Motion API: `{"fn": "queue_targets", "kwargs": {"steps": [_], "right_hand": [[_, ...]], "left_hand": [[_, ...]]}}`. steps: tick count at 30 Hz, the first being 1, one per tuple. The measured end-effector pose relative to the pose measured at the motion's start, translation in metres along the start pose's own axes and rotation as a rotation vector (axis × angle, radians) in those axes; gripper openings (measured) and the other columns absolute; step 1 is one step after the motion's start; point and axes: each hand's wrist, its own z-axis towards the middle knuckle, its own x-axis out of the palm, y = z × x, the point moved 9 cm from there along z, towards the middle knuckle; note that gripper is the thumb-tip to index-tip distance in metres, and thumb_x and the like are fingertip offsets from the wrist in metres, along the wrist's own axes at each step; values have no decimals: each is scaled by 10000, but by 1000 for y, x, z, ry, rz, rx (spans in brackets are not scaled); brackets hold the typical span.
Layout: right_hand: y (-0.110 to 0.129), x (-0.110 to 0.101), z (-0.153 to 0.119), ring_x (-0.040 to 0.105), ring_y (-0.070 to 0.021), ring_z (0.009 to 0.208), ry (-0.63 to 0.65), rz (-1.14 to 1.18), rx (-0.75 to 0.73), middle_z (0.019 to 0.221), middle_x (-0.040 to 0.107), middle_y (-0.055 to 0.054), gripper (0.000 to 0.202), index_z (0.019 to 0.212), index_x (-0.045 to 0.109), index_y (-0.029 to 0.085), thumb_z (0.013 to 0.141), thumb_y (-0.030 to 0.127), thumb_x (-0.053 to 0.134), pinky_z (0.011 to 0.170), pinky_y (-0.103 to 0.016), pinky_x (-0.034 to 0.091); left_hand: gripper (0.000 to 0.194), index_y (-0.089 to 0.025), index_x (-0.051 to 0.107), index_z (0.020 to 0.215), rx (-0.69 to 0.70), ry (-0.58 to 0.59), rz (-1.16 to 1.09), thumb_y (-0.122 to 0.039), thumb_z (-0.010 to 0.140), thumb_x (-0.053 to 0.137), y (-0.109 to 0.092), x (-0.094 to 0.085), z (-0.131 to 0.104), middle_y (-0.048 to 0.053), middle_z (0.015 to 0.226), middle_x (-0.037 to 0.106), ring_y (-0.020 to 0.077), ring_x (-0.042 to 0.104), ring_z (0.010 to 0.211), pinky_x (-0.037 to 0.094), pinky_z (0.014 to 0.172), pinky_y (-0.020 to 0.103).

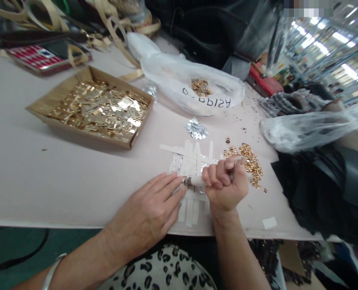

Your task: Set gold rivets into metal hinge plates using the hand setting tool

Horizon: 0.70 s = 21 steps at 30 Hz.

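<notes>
My right hand (225,181) is closed in a fist around a tool with a white handle (198,181) and a short dark metal end. The tool lies nearly level and points left, its tip at the fingertips of my left hand. My left hand (150,205) rests flat with fingers stretched out, touching the taped patch. A tiny gold-coloured piece (184,180) seems to sit at the tool's tip, mostly hidden. Under both hands is a work patch of white tape strips (189,163) over shiny film on the table (85,185).
A cardboard box (106,143) of flat gold metal plates stands left. Behind the patch lie silver discs (196,128) and a plastic bag (169,76) with gold pieces. Small gold fittings (251,161) lie right, near black material (318,193). A pink-red calculator (42,58) sits back left.
</notes>
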Motion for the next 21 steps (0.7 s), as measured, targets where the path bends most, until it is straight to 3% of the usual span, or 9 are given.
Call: {"fn": "queue_targets", "kwargs": {"steps": [4,10,17,21], "right_hand": [[-3,3,-2,133,-60,339,9,-53,8,448,171,131,326,675,500,247,943,424,551,353,-197,267],[-1,25,-8,192,-57,349,113,-128,28,448,221,120,326,672,554,233,960,386,569,390,-215,265],[-9,39,-25,353,-96,424,185,-436,-10,483,350,77,300,675,618,236,901,428,665,429,-261,326],[-1,39,-19,345,-90,416,185,-405,-18,486,369,72,315,663,597,232,931,396,624,412,-256,298]], "left_hand": [[314,-124,660,1218,-20,8,-25,-170,962,483,2,2,-1,143,1377,619,262,556,1309,444,1149,461],[329,-111,647,1238,-44,16,-51,-184,979,458,3,4,-1,153,1381,614,273,552,1314,443,1147,471],[345,-87,613,1261,-25,50,-104,-198,987,436,2,6,-1,176,1375,601,287,545,1311,439,1159,488],[274,-129,644,1172,-36,38,-111,-176,974,461,3,3,-3,160,1410,566,280,504,1347,431,1163,500]]}}
